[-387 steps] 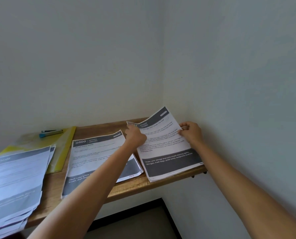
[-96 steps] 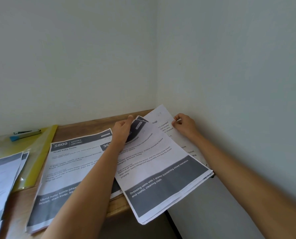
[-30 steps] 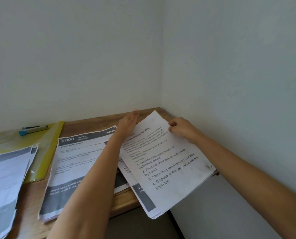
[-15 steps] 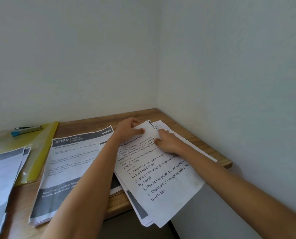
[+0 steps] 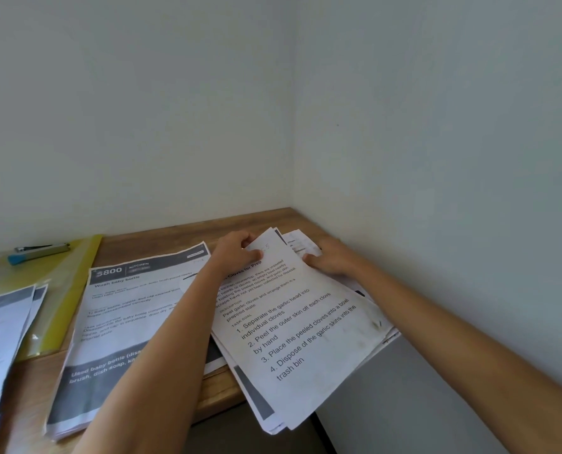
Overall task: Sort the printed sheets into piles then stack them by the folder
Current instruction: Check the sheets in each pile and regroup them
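A stack of printed sheets [image 5: 300, 339] lies at the right end of the wooden shelf [image 5: 161, 239], its near end hanging past the front edge. The top sheet lists garlic-peeling steps. My left hand [image 5: 237, 253] pinches the stack's far left corner, thumb on top. My right hand [image 5: 330, 260] grips the far right edge, over further sheets [image 5: 300, 244] by the wall. A second pile [image 5: 122, 319], headed "Wash baby bottle", lies to the left under my left forearm. The yellow folder [image 5: 63, 290] sits further left.
A blue-tipped clip-like tool [image 5: 38, 252] rests on the folder near the back wall. A third pile of sheets [image 5: 1, 339] overlaps the folder at the left edge of view. Walls close in the shelf at the back and right.
The stack I held tilted has come down flat onto the shelf. My right hand slid from the top sheet's middle to the far right edge. My left hand keeps the corner.
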